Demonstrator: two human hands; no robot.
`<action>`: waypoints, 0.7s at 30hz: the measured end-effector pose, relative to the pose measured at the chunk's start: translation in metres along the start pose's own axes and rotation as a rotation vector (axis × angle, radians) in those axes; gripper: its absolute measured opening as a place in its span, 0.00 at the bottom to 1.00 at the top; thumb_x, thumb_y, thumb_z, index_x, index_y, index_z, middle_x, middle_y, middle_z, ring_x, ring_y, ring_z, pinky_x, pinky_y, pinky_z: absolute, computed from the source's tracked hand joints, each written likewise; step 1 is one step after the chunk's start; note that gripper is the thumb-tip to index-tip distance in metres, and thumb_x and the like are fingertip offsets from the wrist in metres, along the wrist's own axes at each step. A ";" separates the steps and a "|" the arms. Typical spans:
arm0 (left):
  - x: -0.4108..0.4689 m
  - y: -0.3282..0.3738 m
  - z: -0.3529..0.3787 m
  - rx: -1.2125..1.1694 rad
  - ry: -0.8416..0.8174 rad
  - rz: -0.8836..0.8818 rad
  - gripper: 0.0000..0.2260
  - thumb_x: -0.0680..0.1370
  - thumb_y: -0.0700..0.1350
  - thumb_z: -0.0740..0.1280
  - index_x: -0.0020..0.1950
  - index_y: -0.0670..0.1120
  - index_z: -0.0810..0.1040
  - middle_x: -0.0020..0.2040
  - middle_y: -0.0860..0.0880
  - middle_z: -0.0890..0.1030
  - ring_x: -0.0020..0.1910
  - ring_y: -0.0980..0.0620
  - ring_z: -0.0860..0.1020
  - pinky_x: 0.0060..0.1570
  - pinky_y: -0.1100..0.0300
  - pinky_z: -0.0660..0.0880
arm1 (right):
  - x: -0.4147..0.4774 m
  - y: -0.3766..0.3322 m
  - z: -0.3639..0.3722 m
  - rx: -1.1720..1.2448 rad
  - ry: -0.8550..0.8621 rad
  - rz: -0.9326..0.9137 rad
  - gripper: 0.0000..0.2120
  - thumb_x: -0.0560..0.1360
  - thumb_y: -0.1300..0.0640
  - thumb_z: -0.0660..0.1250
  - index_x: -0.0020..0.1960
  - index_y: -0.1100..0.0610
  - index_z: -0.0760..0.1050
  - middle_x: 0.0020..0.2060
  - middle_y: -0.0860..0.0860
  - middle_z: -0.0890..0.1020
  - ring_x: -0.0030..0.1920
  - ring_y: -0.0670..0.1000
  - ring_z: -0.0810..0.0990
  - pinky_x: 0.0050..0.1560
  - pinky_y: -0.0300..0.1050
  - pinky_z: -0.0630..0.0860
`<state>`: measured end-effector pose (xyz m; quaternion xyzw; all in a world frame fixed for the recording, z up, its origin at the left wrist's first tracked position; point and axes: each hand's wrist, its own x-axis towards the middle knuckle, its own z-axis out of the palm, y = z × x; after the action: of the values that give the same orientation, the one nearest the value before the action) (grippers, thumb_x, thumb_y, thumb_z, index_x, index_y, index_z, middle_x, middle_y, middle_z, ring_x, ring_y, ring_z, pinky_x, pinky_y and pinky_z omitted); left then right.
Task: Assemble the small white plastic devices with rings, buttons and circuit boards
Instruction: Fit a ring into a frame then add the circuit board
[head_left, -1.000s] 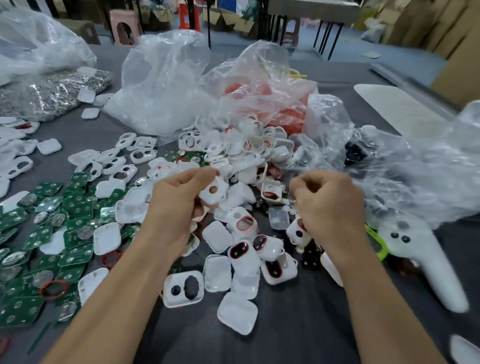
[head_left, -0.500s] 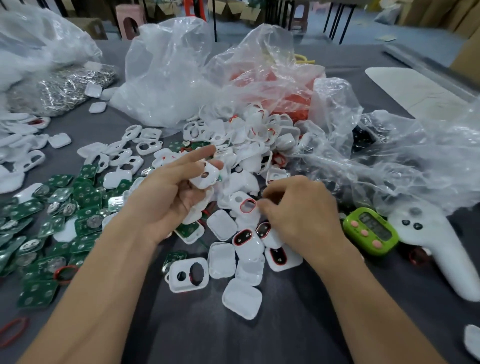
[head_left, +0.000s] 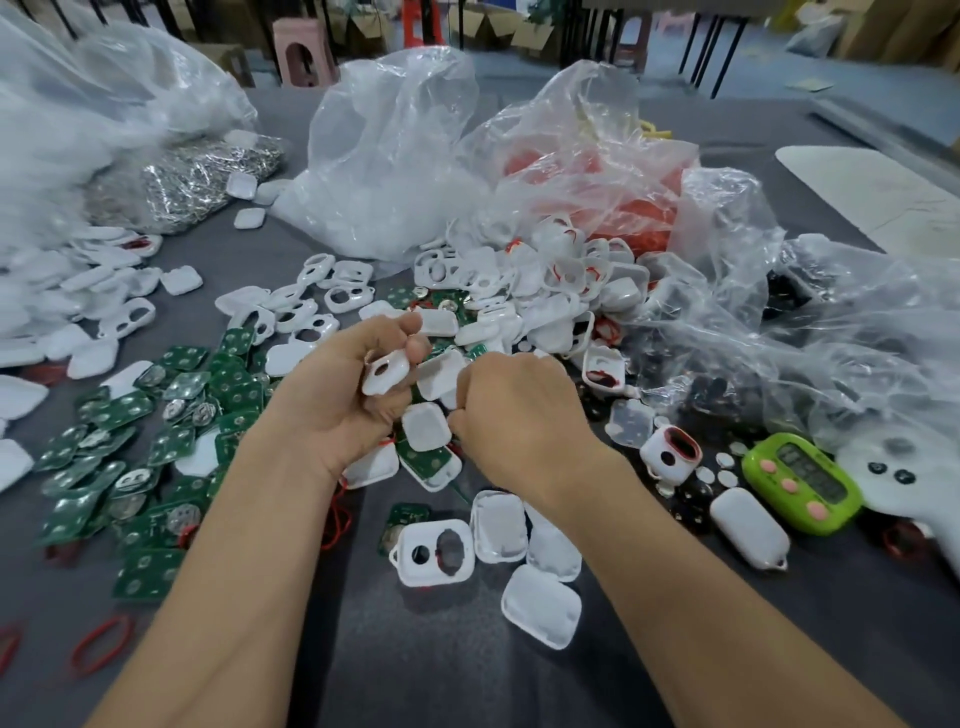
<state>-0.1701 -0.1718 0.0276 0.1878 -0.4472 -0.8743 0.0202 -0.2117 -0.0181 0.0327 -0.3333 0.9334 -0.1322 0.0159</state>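
**White shell held up at mid-bench**

The left hand (head_left: 337, 400) has its fingers curled round a white shell (head_left: 387, 371) with a round hole, held just above the heap of white housings (head_left: 545, 296) in the middle of the bench (head_left: 467, 675). The right hand (head_left: 519, 415) is beside it, knuckles up, fingers curled under; whether it grips anything cannot be told. Green circuit boards (head_left: 130, 467) spread toward the left edge; a green timer (head_left: 802, 480) lies near the right edge.
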 end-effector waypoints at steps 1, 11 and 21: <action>0.000 0.001 -0.001 -0.016 -0.020 -0.002 0.11 0.69 0.35 0.61 0.49 0.44 0.73 0.32 0.49 0.73 0.21 0.57 0.58 0.17 0.67 0.52 | 0.001 0.000 -0.002 -0.021 -0.026 -0.012 0.11 0.75 0.57 0.70 0.38 0.52 0.69 0.30 0.49 0.71 0.35 0.56 0.71 0.45 0.47 0.63; -0.010 0.000 0.010 -0.035 -0.189 -0.094 0.12 0.76 0.45 0.59 0.58 0.47 0.73 0.44 0.46 0.78 0.31 0.54 0.70 0.19 0.69 0.59 | -0.010 0.023 -0.012 0.573 0.080 0.192 0.08 0.75 0.59 0.71 0.37 0.52 0.83 0.30 0.44 0.82 0.32 0.43 0.78 0.36 0.39 0.74; -0.005 -0.048 0.053 0.537 0.120 0.314 0.11 0.75 0.49 0.54 0.39 0.54 0.75 0.34 0.48 0.82 0.29 0.51 0.70 0.22 0.63 0.63 | -0.034 0.067 -0.025 1.776 0.087 0.389 0.07 0.82 0.67 0.60 0.49 0.64 0.76 0.36 0.59 0.84 0.31 0.53 0.81 0.29 0.41 0.78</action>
<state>-0.1778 -0.1008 0.0196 0.1662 -0.6838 -0.6984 0.1310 -0.2299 0.0591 0.0380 -0.0299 0.5279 -0.8099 0.2537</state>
